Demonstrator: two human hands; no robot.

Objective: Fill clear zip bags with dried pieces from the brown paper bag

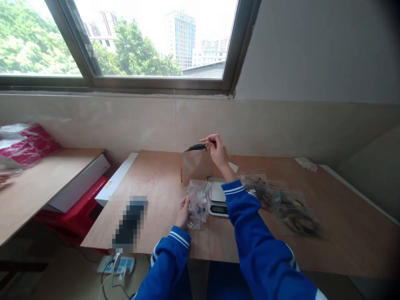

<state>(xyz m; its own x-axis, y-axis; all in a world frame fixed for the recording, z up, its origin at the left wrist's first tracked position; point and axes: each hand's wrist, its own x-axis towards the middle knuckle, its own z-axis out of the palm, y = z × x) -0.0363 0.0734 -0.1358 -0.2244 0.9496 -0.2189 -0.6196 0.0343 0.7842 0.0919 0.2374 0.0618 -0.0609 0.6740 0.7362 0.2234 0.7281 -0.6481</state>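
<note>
My right hand [217,152] is raised and pinches a dark, curved, dried-looking strip [196,147] by one end. The strip sits just above the open mouth of a brown kraft paper bag [195,166] standing on the wooden table [156,183]. My left hand [183,212] grips the edge of a crumpled clear plastic bag [199,204] lying on the table. A digital kitchen scale [218,198] is next to that bag, partly hidden by my right sleeve. Several clear bags of dark pieces [275,202] lie to the right.
A pixelated dark rectangular object [129,223] lies on the table's left side. A white power strip [115,264] with cables sits on the floor below. A second wooden table [50,187], a white box [79,183], a red stool [73,210] and red-and-white packaging [26,146] are at left.
</note>
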